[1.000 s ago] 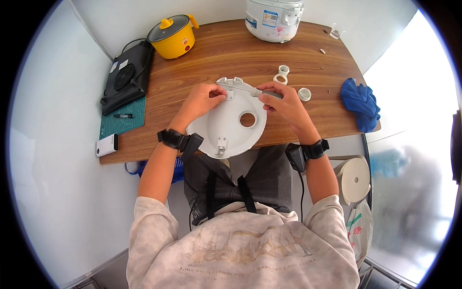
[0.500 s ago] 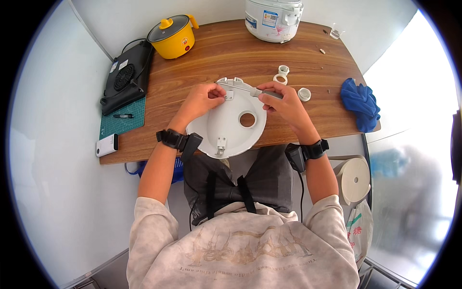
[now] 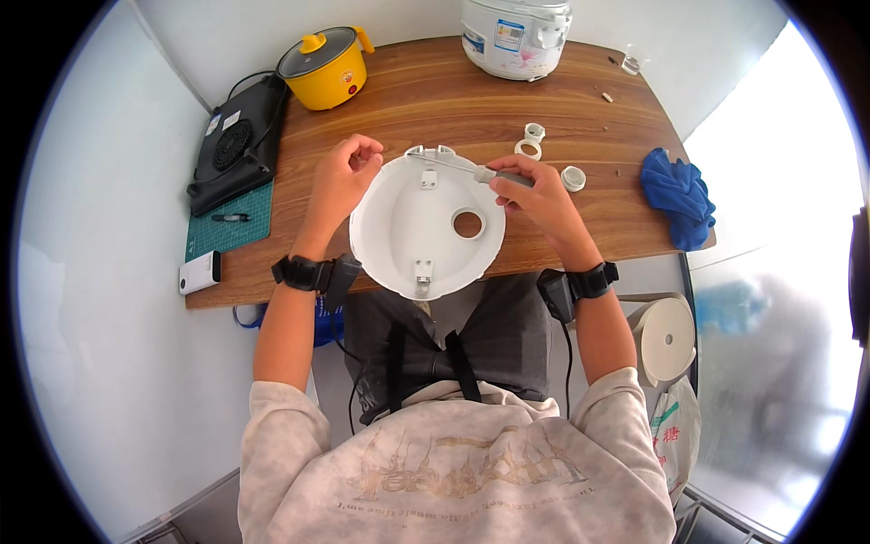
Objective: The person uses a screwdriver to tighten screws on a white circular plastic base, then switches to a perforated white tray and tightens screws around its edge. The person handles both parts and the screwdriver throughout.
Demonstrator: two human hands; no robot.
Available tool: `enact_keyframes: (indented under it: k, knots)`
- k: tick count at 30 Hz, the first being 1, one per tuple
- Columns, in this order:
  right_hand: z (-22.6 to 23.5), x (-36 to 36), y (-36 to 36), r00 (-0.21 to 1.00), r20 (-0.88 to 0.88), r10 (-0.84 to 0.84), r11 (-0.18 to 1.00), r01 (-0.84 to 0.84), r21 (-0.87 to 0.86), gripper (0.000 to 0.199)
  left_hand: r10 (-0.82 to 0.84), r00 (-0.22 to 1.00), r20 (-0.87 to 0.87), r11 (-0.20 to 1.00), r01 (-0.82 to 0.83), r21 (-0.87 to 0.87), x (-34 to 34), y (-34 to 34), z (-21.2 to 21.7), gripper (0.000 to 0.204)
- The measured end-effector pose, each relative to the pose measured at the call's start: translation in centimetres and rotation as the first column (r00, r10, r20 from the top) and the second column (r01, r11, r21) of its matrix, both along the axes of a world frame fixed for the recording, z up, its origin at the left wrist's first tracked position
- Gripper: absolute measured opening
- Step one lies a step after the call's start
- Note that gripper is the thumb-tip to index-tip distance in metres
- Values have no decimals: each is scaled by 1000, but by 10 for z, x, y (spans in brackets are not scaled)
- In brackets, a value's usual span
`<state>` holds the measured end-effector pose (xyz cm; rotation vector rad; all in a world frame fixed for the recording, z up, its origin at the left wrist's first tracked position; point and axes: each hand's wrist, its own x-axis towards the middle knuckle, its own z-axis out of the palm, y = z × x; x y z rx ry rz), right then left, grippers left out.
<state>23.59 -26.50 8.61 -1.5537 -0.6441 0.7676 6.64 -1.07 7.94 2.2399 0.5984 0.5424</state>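
Note:
A round white appliance lid (image 3: 390,227), inner side up, rests at the table's front edge, partly over my lap. It has a round hole right of its middle and small brackets near its far and near ends. My right hand (image 3: 527,188) grips the grey handle of a screwdriver (image 3: 513,178) beyond the lid's right rim. The thin shaft lies across the far part of the lid, its tip by the notched far edge. My left hand (image 3: 347,168) hovers left of the lid, touching nothing visible, fingers loosely curled and thumb apart.
White plastic rings (image 3: 527,149) and a round white cap (image 3: 573,178) lie right of the lid. Farther back stand a white rice cooker (image 3: 517,41) and a yellow pot (image 3: 326,82). A black cooktop (image 3: 237,136) is left; a blue cloth (image 3: 678,199) hangs over the right edge.
My left hand has come off the lid's far bracket and moved left. The lid has turned slightly and shifted a little. My right hand keeps the screwdriver in nearly the same place.

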Motion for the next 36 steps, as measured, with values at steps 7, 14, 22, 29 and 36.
enact_keyframes:
  k: [7, 14, 22, 29, 36]
  knots:
    - [-4, 3, 2, 1000, 12, 16, 1000, -16, 10, 25, -77, 983, -167, 886, -9, -463, 4, -4, -17, 64]
    - [-3, 8, -6, 996, 89, 31, 999, -34, 35, 25, -193, 977, -90, 883, 133, -451, -1, -7, -25, 56]
    - [31, -10, -22, 803, 592, 74, 997, -81, -15, 24, -125, 970, -211, 896, 19, -443, -10, -15, -20, 49]
    - [47, -24, -22, 699, 710, 87, 996, -60, -63, 24, -80, 987, -140, 878, 3, -479, -16, -31, -14, 57]
    - [52, -29, -22, 657, 747, 101, 995, -69, -74, 25, -62, 987, -146, 864, -20, -503, -16, -32, -16, 63]
